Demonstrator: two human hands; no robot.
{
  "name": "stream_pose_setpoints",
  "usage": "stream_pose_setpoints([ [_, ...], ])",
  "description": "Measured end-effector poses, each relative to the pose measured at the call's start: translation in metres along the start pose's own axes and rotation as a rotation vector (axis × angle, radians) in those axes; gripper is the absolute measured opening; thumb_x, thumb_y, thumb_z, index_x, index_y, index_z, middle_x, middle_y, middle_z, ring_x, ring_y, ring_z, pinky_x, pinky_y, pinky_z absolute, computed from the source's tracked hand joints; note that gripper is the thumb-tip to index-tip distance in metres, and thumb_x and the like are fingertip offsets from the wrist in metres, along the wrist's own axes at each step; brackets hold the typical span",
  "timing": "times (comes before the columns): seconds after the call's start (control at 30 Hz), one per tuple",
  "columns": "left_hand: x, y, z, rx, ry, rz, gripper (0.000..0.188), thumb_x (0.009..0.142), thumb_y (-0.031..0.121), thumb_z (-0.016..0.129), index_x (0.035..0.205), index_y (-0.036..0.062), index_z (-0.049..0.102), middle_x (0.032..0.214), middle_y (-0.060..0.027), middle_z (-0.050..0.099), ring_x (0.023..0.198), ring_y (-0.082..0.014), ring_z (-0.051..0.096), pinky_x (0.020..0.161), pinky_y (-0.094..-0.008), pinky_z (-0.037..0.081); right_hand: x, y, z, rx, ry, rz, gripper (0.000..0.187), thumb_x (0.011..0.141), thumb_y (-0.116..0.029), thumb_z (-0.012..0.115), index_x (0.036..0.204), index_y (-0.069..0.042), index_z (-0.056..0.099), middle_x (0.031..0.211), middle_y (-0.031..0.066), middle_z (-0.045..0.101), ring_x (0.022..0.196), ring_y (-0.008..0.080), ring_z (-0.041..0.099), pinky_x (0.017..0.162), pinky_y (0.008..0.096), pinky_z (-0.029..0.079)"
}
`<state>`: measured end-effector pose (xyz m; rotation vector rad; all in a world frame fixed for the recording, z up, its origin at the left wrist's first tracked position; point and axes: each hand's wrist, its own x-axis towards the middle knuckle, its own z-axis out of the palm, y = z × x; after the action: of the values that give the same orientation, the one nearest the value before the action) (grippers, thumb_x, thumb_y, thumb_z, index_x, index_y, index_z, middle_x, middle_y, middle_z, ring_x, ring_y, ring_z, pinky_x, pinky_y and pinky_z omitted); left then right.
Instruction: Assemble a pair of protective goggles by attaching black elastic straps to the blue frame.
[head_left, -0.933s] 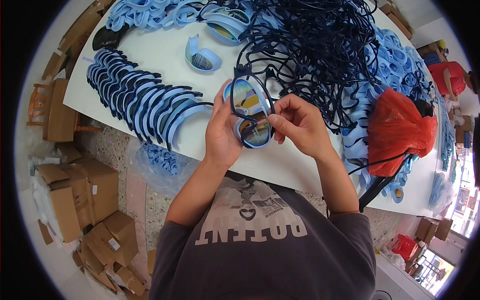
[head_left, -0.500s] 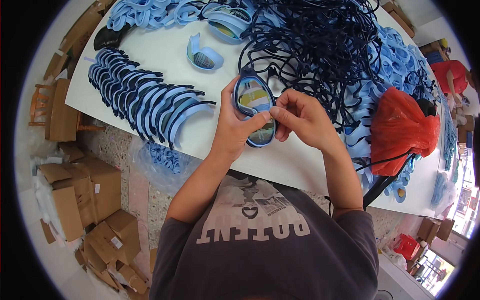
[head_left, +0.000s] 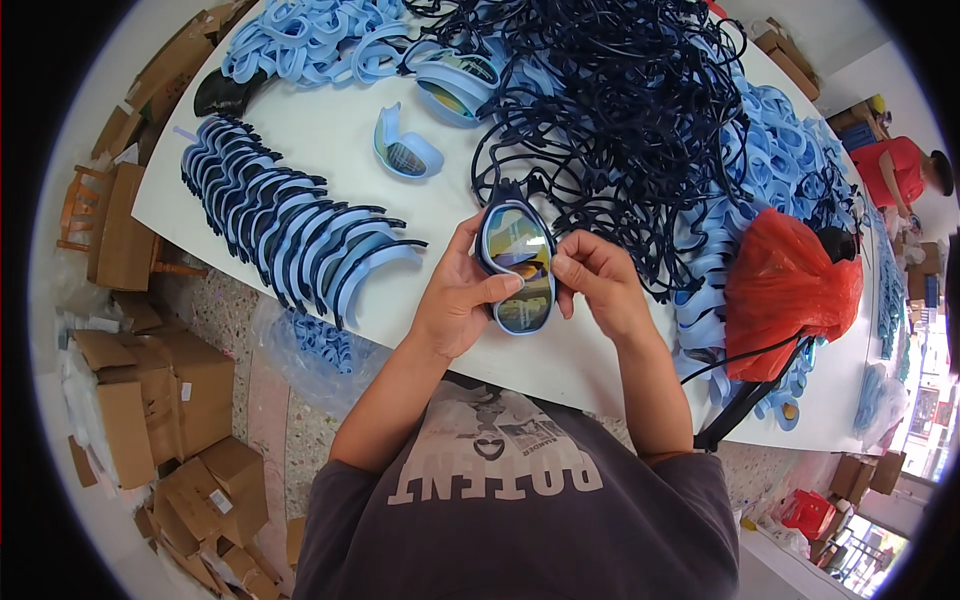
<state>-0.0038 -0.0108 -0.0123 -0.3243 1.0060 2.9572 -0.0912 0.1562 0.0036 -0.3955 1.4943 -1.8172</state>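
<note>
Above the table's near edge I hold a pair of swim goggles (head_left: 518, 240) upright lengthwise, with mirrored lenses, a pale blue inner rim and a dark navy outer frame. My left hand (head_left: 450, 305) is closed around their left side, its thumb lying across the nosepiece. At the right edge of the frame, the thumb and fingers of my right hand (head_left: 608, 285) are pinched together; the fingertips are partly hidden. Navy straps (head_left: 620, 130) lie tangled just beyond the goggles, whose upper end meets them.
A nested row of goggle frames (head_left: 290, 215) curves along the left of the white table (head_left: 470, 350). Light blue goggles (head_left: 408, 155) lie beyond my hands. A red plastic bag (head_left: 790, 300) sits at right, among light blue parts. Cardboard boxes (head_left: 160, 390) stand on the floor at left.
The whole view has shifted, so the table sits lower in the picture. My right thumb has slid outward to the goggles' right edge. My left hand keeps its hold.
</note>
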Motion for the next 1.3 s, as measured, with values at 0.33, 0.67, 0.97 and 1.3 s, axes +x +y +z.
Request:
stream_pose_setpoints([
  [0.33, -0.014, -0.001, 0.009, 0.241, -0.023, 0.143, 0.059, 0.081, 0.004, 0.067, 0.127, 0.0015, 0.031, 0.119, -0.0239, 0.053, 0.110, -0.0280, 0.056, 0.095, -0.0386, 0.046, -0.023, 0.001, 0.004, -0.127, -0.150, 0.038, 0.017, 0.092, -0.019, 0.057, 0.090, -0.002, 0.054, 0.076, 0.0017, 0.056, 0.059, 0.0078, 0.055, 0.051, 0.0210, 0.044],
  [0.67, -0.041, -0.007, 0.019, 0.707, -0.110, 0.094, 0.043, 0.083, 0.000, 0.063, 0.119, -0.0026, 0.040, 0.106, -0.0129, 0.056, 0.098, -0.0140, 0.058, 0.083, -0.0249, 0.048, -0.009, -0.027, -0.011, -0.357, -0.230, -0.015, 0.026, 0.088, -0.027, 0.064, 0.083, -0.004, 0.054, 0.065, -0.0059, 0.044, 0.059, 0.0024, 0.037, 0.050, 0.0208, 0.029],
  [0.97, -0.044, -0.011, 0.006, 0.695, -0.170, 0.047, 0.047, 0.083, 0.000, 0.063, 0.123, -0.0027, 0.038, 0.107, -0.0115, 0.056, 0.099, -0.0145, 0.057, 0.084, -0.0256, 0.048, -0.010, -0.032, -0.011, -0.223, -0.378, 0.296, 0.028, 0.093, -0.032, 0.056, 0.082, -0.007, 0.056, 0.060, -0.0047, 0.047, 0.050, 0.0039, 0.041, 0.044, 0.0207, 0.028],
  [1.3, -0.028, -0.014, 0.006, 0.517, -0.011, 0.123, 0.051, 0.083, 0.001, 0.064, 0.125, -0.0035, 0.036, 0.107, -0.0141, 0.058, 0.099, -0.0156, 0.059, 0.084, -0.0261, 0.048, -0.009, -0.024, -0.007, -0.261, -0.180, 0.161, 0.026, 0.094, -0.029, 0.054, 0.089, -0.003, 0.056, 0.070, 0.0003, 0.056, 0.063, 0.0061, 0.053, 0.054, 0.0221, 0.043],
])
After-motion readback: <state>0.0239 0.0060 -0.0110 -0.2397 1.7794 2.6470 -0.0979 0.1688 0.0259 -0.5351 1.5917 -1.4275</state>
